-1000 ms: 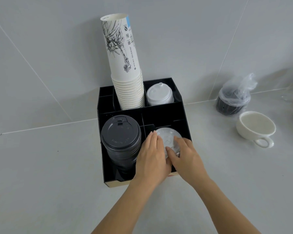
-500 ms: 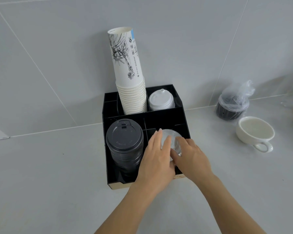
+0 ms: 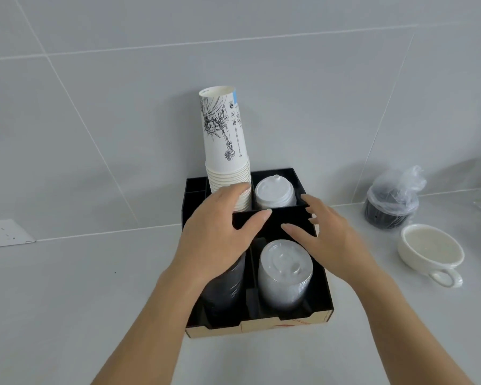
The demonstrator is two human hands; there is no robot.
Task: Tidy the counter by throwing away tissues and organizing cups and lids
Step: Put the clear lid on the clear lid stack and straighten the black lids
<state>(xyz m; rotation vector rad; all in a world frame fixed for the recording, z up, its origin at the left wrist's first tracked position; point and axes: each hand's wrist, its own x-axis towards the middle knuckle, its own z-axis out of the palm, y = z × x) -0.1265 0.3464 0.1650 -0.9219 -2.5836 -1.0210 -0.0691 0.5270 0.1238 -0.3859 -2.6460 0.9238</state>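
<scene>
Both hands are off the clear lid stack [image 3: 285, 273]: the left hand [image 3: 220, 234] now spreads over the black lid stack [image 3: 225, 290], the right hand [image 3: 328, 237] hovers open beside it.

A black organizer [image 3: 321, 295] sits at frame centre against the tiled wall. At its back, a paper cup stack [image 3: 225, 145] stands beside white lids [image 3: 274, 194]. In front, clear lids [image 3: 285, 273] fill the right compartment and black lids [image 3: 225, 290] the left. The left hand [image 3: 220, 237] hovers spread over the black lids; the right hand [image 3: 328, 234], fingers apart, is above the organizer's right side. A white mug [image 3: 431, 252] and bagged lids [image 3: 390, 201] sit at right.
</scene>
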